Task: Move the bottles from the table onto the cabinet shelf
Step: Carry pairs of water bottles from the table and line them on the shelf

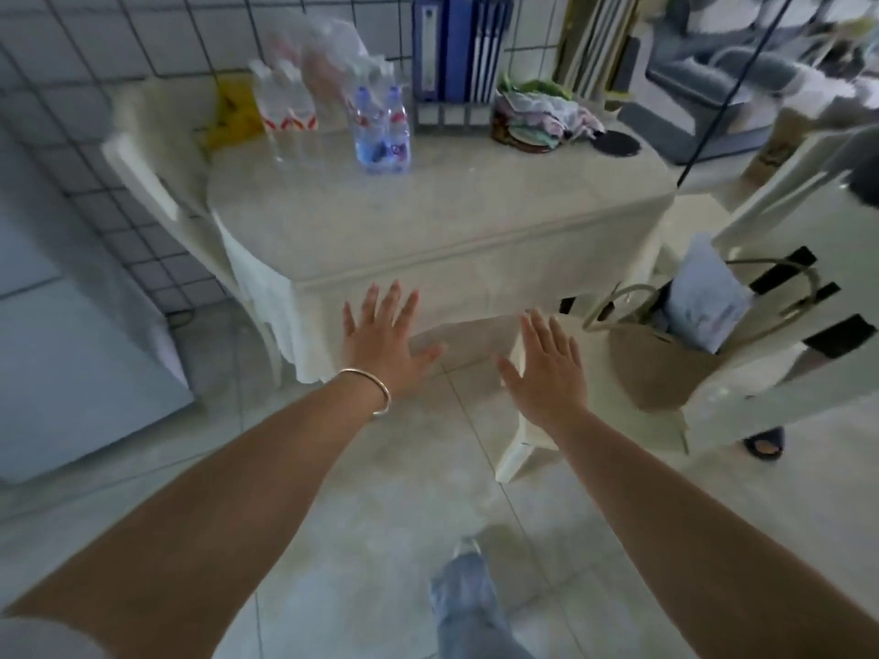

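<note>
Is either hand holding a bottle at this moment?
No, the left hand and right hand are open with fingers spread, while the bottles stand on the table.

**Counter layout as I see it**

I take the counter [428, 221] as my landmark. Two bottle packs [383, 130] [285, 111] stand on its far left part. Binders [456, 54] stand at its back edge, a cloth pile [542, 116] on its far right. A chair holding a bag [666, 359] sits right of it.

I see through one camera on the person's head. It looks forward and down. The surface [452, 221] fills the upper middle of the frame, a little way off. The floor [380, 492] lies close below.
</note>
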